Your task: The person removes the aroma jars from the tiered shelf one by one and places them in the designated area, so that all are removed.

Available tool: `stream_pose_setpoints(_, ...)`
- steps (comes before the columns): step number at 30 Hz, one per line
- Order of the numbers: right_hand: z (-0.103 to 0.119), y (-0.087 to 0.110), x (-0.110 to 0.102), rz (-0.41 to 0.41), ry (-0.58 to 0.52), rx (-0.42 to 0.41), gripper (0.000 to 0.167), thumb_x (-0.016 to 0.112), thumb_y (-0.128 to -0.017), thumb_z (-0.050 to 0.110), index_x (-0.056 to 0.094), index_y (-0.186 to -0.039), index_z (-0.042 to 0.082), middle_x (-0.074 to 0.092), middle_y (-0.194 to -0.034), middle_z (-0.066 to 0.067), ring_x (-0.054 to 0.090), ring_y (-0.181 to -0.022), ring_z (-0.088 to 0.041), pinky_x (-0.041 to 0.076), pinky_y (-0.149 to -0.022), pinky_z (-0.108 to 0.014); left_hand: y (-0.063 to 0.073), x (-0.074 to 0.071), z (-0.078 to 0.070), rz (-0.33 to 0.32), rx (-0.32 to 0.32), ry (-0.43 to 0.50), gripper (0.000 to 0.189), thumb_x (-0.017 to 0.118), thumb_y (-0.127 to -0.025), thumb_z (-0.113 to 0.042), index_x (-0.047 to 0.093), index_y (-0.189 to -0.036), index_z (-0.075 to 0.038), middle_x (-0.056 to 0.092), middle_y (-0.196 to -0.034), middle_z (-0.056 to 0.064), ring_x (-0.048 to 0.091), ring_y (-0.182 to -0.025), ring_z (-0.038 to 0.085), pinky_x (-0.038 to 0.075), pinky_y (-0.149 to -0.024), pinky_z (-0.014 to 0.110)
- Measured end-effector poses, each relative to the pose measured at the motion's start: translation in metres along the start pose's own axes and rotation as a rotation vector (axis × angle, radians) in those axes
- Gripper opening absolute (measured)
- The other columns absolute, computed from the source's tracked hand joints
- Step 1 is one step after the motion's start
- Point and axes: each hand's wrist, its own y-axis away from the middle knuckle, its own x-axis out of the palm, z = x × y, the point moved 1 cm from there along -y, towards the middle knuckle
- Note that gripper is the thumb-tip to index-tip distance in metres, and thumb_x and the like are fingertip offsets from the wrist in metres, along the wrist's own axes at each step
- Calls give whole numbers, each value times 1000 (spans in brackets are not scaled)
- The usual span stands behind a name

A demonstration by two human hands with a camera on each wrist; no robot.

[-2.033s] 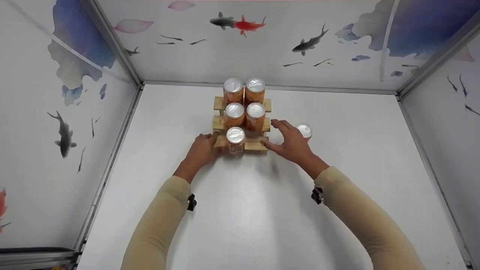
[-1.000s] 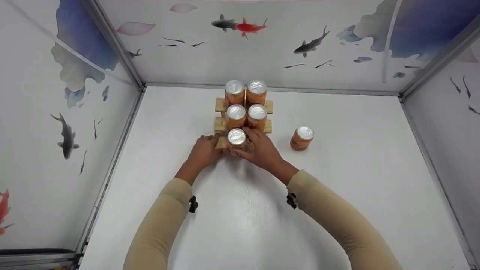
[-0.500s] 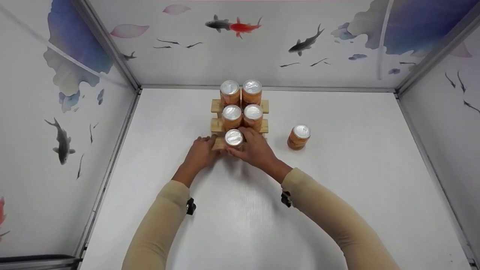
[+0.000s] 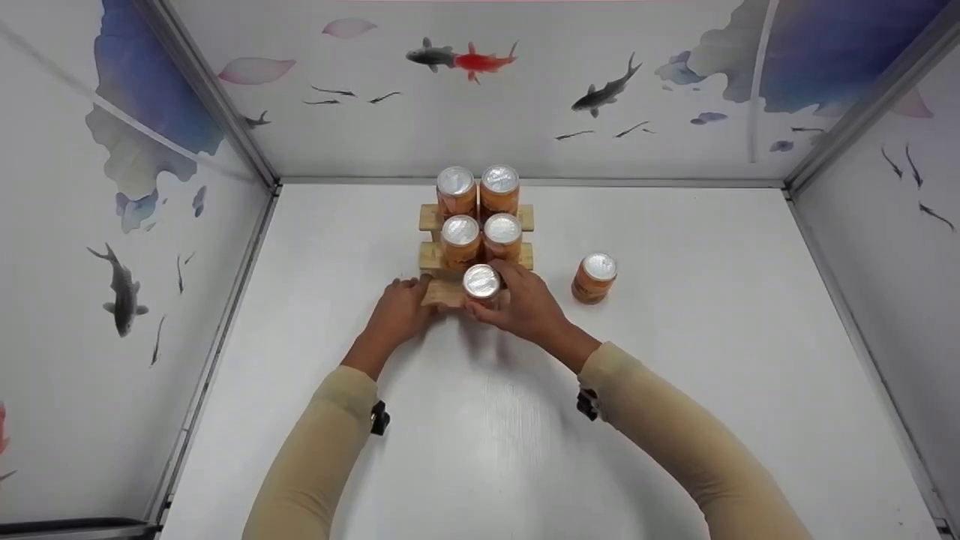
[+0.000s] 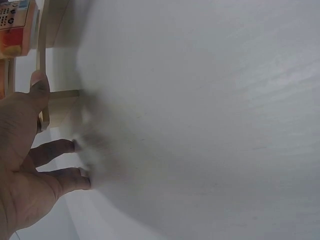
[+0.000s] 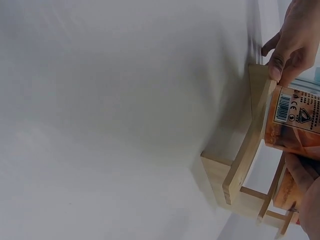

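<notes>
Right hand (image 4: 527, 302) curled round a can (image 4: 481, 286) at the nearest slat (image 4: 442, 294) of the wooden rack (image 4: 431, 256), left hand (image 4: 397, 311) pinching that slat's left end. Best to brace the rack and shift the can level, clear of the cans behind (image 4: 460, 238); it's upright, long axis vertical, silver lid (image 4: 481, 280) up

Fish-patterned white walls (image 4: 480, 120) enclose a white tabletop (image 4: 480, 450).
</notes>
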Motion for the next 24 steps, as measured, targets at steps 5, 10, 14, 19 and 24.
stream_pose_setpoints(5, -6, 11, -13, 7, -13, 14, 68, 93, -91, 33, 62, -142, -1, 73, -127, -18, 77, -112, -33, 66, -95, -51, 0, 0, 1, 31, -27, 10, 71, 73, -108, -41, 53, -161, 2, 63, -152, 34, 60, -145, 52, 35, -135, 58)
stream_pose_setpoints(10, -15, 24, -27, 3, -16, 48, 76, 95, -89, 35, 62, -147, -1, 75, -124, -18, 78, -106, -30, 68, -89, -49, 1, -1, 1, 48, -45, 7, 72, 70, -109, -45, 51, -162, 1, 61, -155, 34, 58, -147, 52, 35, -134, 58)
stream_pose_setpoints(14, -24, 34, -38, -12, 3, 66, 72, 96, -88, 35, 64, -142, -1, 76, -121, -17, 78, -105, -29, 68, -88, -47, 1, 0, 2, 48, -41, -1, 73, 69, -109, -46, 51, -162, 0, 61, -155, 33, 58, -147, 51, 36, -134, 58)
stream_pose_setpoints(19, -35, 46, -51, -28, 13, 89, 70, 98, -86, 34, 66, -138, -1, 76, -121, -18, 77, -104, -32, 68, -89, -52, 0, 2, 2, 54, -58, 28, 75, 69, -109, -48, 50, -164, -1, 59, -158, 32, 55, -150, 51, 34, -135, 58)
stream_pose_setpoints(24, -45, 55, -64, -38, 55, 113, 68, 98, -86, 33, 68, -136, -2, 75, -120, -18, 76, -102, -32, 68, -86, -51, -1, 0, 0, 55, -59, 39, 77, 69, -108, -49, 49, -164, 0, 58, -159, 33, 53, -151, 53, 35, -135, 59)
